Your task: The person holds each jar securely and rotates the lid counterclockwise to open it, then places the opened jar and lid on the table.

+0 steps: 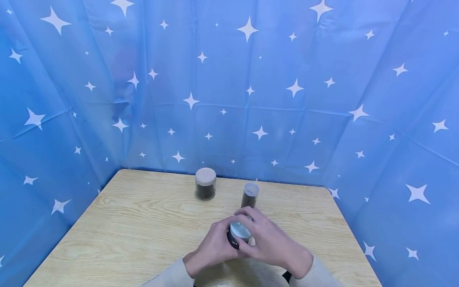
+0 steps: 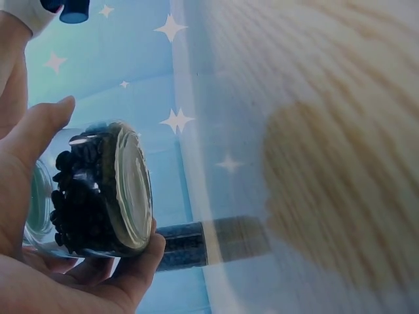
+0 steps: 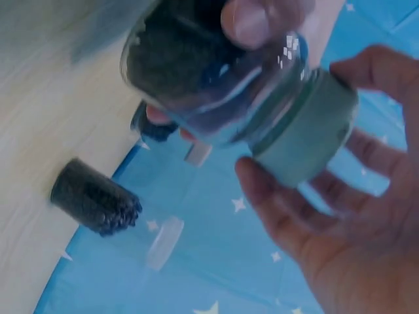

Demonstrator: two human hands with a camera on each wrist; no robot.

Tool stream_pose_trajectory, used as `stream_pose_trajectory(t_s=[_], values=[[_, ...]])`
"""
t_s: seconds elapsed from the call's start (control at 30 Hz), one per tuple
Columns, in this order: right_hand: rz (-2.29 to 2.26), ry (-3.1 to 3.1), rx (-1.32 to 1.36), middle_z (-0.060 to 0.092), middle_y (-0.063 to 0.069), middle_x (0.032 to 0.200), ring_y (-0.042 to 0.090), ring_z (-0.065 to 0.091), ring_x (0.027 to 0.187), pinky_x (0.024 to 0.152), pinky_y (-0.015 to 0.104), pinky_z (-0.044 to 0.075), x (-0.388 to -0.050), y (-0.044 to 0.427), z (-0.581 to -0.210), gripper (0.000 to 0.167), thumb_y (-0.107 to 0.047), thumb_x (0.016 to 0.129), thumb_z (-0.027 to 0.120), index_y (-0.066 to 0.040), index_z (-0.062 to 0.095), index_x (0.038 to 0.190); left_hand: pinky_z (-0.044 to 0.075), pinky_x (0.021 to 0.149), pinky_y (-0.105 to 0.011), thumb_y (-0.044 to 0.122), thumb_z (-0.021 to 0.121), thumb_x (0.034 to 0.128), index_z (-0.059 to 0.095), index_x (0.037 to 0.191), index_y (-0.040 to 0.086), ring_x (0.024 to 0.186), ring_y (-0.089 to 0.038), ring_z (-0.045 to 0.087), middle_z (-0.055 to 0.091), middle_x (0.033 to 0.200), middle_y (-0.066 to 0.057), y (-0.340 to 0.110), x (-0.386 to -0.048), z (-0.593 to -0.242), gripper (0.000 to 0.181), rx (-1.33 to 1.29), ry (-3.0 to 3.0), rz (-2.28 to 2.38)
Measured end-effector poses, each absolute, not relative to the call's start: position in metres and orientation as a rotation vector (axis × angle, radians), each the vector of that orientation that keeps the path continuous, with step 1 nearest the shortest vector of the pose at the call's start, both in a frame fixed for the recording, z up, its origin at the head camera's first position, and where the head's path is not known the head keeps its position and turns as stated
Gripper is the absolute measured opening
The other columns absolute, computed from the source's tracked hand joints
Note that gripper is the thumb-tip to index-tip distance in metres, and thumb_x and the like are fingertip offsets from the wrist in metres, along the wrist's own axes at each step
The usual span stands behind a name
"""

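A glass jar (image 2: pixel 91 193) filled partly with dark, bean-like pieces is held off the table. My left hand (image 1: pixel 216 243) grips it round its glass body. On its mouth sits a pale blue-green lid (image 3: pixel 314 127), which the fingers and thumb of my right hand (image 1: pixel 269 237) grip at the rim. In the head view the hands hide most of the jar, leaving the lid's top (image 1: pixel 240 230) and a bit of dark contents visible. The right wrist view shows the lid on the jar's neck; whether it is loose cannot be told.
A wide jar (image 1: pixel 205 184) with a whitish lid and dark contents stands near the table's back edge. A narrow clear-lidded container (image 1: pixel 250 194), also with dark contents, stands just beyond my hands. The wooden table (image 1: pixel 143 223) backs onto a blue star-patterned curtain (image 1: pixel 229 79).
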State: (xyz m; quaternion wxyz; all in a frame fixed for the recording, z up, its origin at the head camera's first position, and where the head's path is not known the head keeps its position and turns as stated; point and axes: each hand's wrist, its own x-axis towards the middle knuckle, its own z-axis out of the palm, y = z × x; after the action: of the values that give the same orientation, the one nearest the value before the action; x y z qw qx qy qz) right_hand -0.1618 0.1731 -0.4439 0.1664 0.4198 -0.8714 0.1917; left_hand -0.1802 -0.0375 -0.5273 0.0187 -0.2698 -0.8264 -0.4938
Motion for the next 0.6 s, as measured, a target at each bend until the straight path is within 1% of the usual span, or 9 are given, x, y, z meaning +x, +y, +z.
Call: stream_pose_trajectory(t_s=[0.1,0.2,0.4,0.6], values=[[0.575,-2.456,1.324,0.07,0.003,0.144,0.017,0.071,0.128,0.107,0.039,0.067,-0.165,0.177,-0.44,0.053,-0.008,0.091,0.088,-0.014,0.073,0.141,0.064,0.095,-0.025,0.04,0.107,0.0808,0.074,0.14,0.028,0.11,-0.002,0.076,0.084,0.124,0.004,-0.037,-0.18,-0.528,0.069,-0.844,-2.56,-1.511],[0.614,-2.451,1.413,0.07,0.003,0.147,0.016,0.069,0.135,0.113,0.038,0.065,-0.168,0.181,-0.438,0.055,-0.004,0.088,0.086,-0.014,0.072,0.14,0.064,0.095,-0.024,0.039,0.106,0.0814,0.075,0.138,0.027,0.109,-0.002,0.075,0.083,0.123,0.005,-0.036,-0.18,-0.529,0.066,-0.862,-2.551,-1.49],[0.655,-2.484,1.46,0.07,0.003,0.151,0.015,0.067,0.141,0.115,0.039,0.064,-0.171,0.185,-0.436,0.059,-0.003,0.086,0.084,-0.018,0.072,0.141,0.063,0.094,-0.024,0.039,0.107,0.0812,0.074,0.136,0.026,0.107,0.0,0.074,0.083,0.12,0.006,-0.036,-0.179,-0.528,0.065,-0.863,-2.551,-1.507],[0.643,-2.466,1.475,0.07,0.004,0.152,0.016,0.068,0.14,0.114,0.04,0.065,-0.172,0.186,-0.435,0.057,-0.004,0.086,0.084,-0.018,0.072,0.141,0.063,0.093,-0.024,0.041,0.106,0.0816,0.072,0.136,0.025,0.105,0.0,0.074,0.082,0.118,0.006,-0.037,-0.179,-0.527,0.066,-0.868,-2.549,-1.521]])
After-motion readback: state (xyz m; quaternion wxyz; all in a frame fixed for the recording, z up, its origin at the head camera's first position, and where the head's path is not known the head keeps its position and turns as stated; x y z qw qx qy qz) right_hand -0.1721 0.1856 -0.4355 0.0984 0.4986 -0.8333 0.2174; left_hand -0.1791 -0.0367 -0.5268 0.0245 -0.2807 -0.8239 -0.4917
